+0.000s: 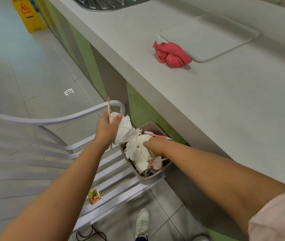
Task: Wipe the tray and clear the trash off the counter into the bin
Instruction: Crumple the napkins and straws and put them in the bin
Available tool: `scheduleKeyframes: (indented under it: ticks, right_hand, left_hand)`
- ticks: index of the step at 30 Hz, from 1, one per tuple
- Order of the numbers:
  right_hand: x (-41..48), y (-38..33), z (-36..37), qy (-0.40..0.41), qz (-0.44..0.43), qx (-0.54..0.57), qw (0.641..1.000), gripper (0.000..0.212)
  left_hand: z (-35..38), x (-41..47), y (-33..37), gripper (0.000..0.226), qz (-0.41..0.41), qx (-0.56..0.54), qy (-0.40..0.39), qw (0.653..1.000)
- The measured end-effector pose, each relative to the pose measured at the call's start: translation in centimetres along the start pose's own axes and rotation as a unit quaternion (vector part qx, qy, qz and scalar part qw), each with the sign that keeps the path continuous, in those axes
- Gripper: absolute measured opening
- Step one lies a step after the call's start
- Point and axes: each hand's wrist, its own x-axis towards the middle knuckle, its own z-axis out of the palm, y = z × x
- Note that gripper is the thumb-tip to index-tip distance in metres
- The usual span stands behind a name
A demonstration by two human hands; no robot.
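Left hand (107, 127) was clamped round a wad of white napkin (124, 129) plus a thin stick (108, 106) poking up, held over the bin's far-left rim, centre frame. Right hand (155, 145) was down in the paper trash (138, 152) heaped in the bin (146, 177), fingertips buried, so couldn't tell if it was gripping or just pressing. Hands were close but not touching. Bin sat between the white chair (34, 162) and the green cabinet, below the counter edge, full to the rim, with a striped straw (155, 135) across the top. What showed of the counter (225, 110) held only the tray (208, 37), upper right, and a crumpled red cloth (172, 54) at the tray's near corner, touching it. Tray looked bare. My read: wipe probably done, can't confirm from there. Clearing nearly done, left-hand load not yet dropped. One possible leftover: an orange sachet (94, 195) on the chair seat, lower centre-left.
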Motion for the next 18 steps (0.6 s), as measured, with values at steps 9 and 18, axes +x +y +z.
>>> scheduleKeyframes:
  ticks: [9, 18]
  right_hand:
    - [1.1, 2.7, -0.4, 0.053, -0.011, 0.034, 0.998, 0.015]
    - [1.7, 3.8, -0.6, 0.140, -0.041, 0.028, 0.989, 0.039]
  left_hand:
    - [1.4, 0.3, 0.0, 0.018, -0.002, 0.001, -0.012, 1.000]
    - [3.1, -0.3, -0.1, 0.015, 0.017, 0.002, -0.034, 0.999]
